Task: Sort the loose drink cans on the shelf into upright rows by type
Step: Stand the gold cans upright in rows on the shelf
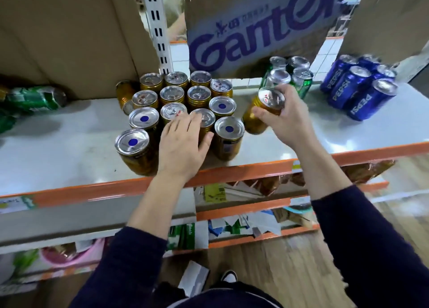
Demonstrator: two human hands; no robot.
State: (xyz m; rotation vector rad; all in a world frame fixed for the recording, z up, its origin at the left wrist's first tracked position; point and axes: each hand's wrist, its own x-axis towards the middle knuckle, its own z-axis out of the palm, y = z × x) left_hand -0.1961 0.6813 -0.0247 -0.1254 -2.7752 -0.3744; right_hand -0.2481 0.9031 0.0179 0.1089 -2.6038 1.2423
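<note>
Several gold cans (pixel 173 95) stand upright in rows at the middle of the white shelf (pixel 69 145). My left hand (pixel 183 143) rests on this group, its thumb and fingers round one front gold can (pixel 204 120). My right hand (pixel 281 115) grips a tilted gold can (pixel 262 113) by its top, just right of the rows. One gold can (pixel 124 94) lies on its side behind the group's left. Upright green cans (pixel 287 75) stand at the back right, blue Pepsi cans (pixel 357 89) further right. Green cans (pixel 34 99) lie on their sides at the far left.
A cardboard box (pixel 255 29) printed with purple letters hangs over the back of the shelf, above the green cans. Brown cardboard (pixel 69 41) stands behind at the left. The shelf's orange front edge (pixel 232 171) runs below my hands. Lower shelves hold mixed packets.
</note>
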